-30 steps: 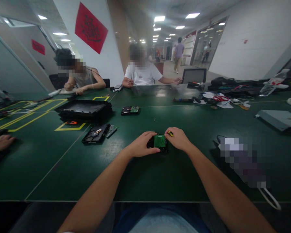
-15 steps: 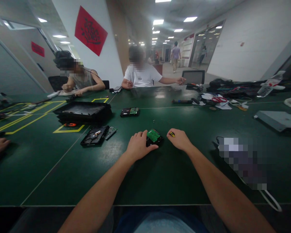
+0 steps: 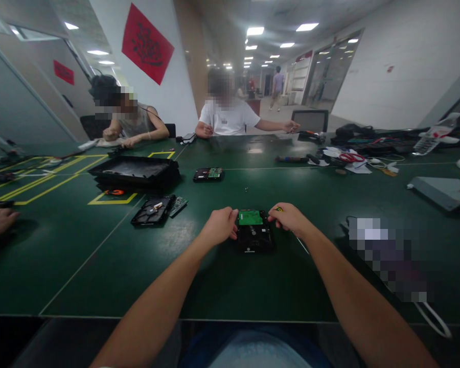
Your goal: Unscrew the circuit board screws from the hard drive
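A black hard drive (image 3: 255,239) with a green circuit board (image 3: 251,218) at its far end lies in front of me, board side up. My left hand (image 3: 221,225) grips its left edge between thumb and fingers. On the opposite side, my right hand (image 3: 288,219) is closed around a screwdriver (image 3: 279,209) with a yellow and black handle. The screwdriver's thin shaft points back towards me, out from under the hand. My right fingertips are at the drive's right edge; whether they press on it I cannot tell. A few tiny screws (image 3: 246,189) lie beyond the drive.
Left of me lie an opened drive (image 3: 152,210) and a loose circuit board (image 3: 178,206). Another drive (image 3: 208,174) and a black tray (image 3: 136,173) are farther back. A grey metal box (image 3: 442,193) stands right. Two people sit opposite; another person's hand (image 3: 0,220) is far left.
The hard drive has turned and come nearer, showing more of its black body. My left hand now pinches its side, and my right hand has closed in on it, the screwdriver shaft now visible.
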A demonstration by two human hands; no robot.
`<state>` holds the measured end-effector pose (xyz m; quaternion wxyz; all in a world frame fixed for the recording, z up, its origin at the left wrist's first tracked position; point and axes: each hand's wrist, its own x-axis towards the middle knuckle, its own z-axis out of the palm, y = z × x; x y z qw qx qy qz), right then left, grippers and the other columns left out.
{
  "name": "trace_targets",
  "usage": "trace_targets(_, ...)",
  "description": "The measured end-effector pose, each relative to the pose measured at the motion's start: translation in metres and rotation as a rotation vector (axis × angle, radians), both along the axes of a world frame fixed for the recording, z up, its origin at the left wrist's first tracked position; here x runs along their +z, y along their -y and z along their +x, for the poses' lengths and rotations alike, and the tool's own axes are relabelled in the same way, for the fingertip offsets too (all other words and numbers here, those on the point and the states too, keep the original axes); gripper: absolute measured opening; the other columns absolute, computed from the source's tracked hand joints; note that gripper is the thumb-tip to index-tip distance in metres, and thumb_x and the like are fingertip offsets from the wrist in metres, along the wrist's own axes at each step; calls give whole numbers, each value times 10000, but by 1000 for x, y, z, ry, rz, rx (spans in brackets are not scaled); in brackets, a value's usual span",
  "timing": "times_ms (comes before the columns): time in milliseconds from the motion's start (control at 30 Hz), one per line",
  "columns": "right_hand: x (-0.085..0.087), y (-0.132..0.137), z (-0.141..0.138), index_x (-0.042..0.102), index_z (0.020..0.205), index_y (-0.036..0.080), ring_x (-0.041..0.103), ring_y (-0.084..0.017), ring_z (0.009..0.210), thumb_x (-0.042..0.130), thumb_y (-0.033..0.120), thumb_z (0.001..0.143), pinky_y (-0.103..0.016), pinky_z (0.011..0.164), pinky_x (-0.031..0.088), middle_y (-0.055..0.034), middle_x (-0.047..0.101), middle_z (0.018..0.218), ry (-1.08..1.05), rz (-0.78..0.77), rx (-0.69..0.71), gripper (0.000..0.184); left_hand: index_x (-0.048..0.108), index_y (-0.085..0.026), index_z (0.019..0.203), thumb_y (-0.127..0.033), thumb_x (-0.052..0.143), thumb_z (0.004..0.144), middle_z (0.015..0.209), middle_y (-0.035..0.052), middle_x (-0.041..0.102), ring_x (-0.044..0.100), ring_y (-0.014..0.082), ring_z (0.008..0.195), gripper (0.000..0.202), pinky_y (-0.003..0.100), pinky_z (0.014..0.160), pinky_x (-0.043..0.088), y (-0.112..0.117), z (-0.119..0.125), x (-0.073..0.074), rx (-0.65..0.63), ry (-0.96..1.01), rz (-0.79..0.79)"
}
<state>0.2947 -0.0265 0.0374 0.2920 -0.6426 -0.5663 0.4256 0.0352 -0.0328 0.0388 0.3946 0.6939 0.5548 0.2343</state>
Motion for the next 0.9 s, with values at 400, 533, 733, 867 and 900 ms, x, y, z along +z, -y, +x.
trace_targets(400,-5,-4,8,627,957,178,535,-79,514,634,271,871,-193,377,275,-107,775,1025,-185,-15,0,126,617,-207,940,-356,606,968,765,8,718,709,166,660,152,272,620,535,-17,-23,-2,-17,-104,207)
trace_targets(533,-5,-4,7,631,952,171,545,-76,518,644,281,876,-188,375,286,-109,772,1036,-194,-17,-1,134,574,-222,1312,-414,797,813,1234,104,697,702,241,1002,579,391,864,574,-16,-30,-4,-189,-34,235)
trace_targets(733,-5,-5,5,622,941,167,537,-65,494,642,224,867,-187,359,265,-101,768,1005,-200,-10,-3,96,283,-270,1611,-499,945,595,1553,168,441,530,367,1315,1234,547,1122,434,-14,-35,-5,-420,-75,237)
trace_targets(867,-4,-4,2,619,958,165,548,-64,496,634,215,879,-188,360,272,-109,770,1041,-200,-11,15,95,352,-245,1583,-553,939,575,1500,157,481,472,392,1363,1206,547,1155,400,-13,-27,-5,-393,-175,296)
trace_targets(900,-3,-4,2,619,964,165,554,-64,500,634,221,884,-189,362,275,-110,770,1059,-197,-12,22,98,373,-228,1569,-578,937,562,1473,160,499,473,393,1358,1205,536,1153,404,-12,-25,-5,-377,-196,313)
